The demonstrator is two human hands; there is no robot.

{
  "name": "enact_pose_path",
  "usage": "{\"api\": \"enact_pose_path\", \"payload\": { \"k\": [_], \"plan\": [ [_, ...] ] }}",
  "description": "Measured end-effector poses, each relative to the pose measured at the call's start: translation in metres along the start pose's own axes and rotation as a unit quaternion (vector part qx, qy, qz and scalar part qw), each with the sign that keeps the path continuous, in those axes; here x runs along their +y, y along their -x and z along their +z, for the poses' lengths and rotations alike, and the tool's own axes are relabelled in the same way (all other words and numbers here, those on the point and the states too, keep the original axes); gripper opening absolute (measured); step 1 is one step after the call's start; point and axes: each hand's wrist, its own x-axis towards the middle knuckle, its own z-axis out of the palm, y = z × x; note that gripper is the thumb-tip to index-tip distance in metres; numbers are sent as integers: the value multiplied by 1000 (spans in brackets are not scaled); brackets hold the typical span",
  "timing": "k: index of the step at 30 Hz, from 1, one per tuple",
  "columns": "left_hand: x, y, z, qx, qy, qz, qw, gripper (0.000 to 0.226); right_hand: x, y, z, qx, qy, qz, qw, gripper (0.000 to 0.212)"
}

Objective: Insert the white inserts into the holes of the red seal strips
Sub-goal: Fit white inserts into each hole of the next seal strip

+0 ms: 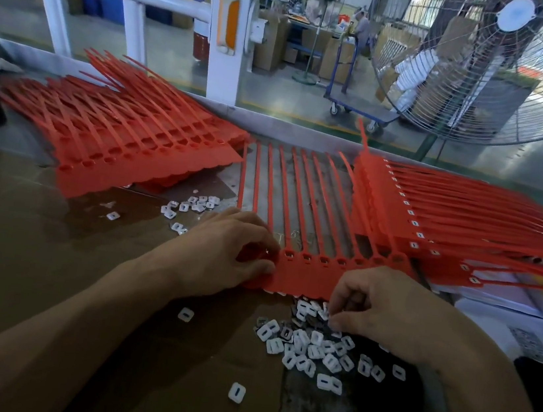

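Note:
A red seal strip sheet (305,276) lies flat in front of me, its thin tails running away from me and a row of square holes across its head. My left hand (226,251) rests on the sheet's left end, fingers curled at the leftmost hole. My right hand (374,309) hovers at the sheet's near right edge, fingertips pinching among a pile of white inserts (313,346). Whether an insert sits between those fingertips is not plain.
A stack of red sheets with empty holes (126,145) lies at the left. A stack with white inserts fitted (435,213) lies at the right. More loose inserts (194,204) are scattered mid-table. A large fan (508,71) and a white railing (228,27) stand behind the table.

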Motion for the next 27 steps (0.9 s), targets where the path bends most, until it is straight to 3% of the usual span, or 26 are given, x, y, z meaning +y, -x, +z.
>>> {"api": "enact_pose_path", "payload": {
  "k": [12,20,24,27],
  "plan": [
    [0,0,-2,6,1,10,1000,32,-5,1,-1,15,17,14,1000,16],
    [0,1,-3,10,3,10,1000,31,-12,5,-3,15,10,-32,999,17],
    [0,0,-2,16,1,17,1000,31,-12,4,-4,27,-111,-50,992,14],
    [2,0,-1,31,-3,34,999,30,-16,-1,3,92,-188,-60,976,16]
  ]
}}
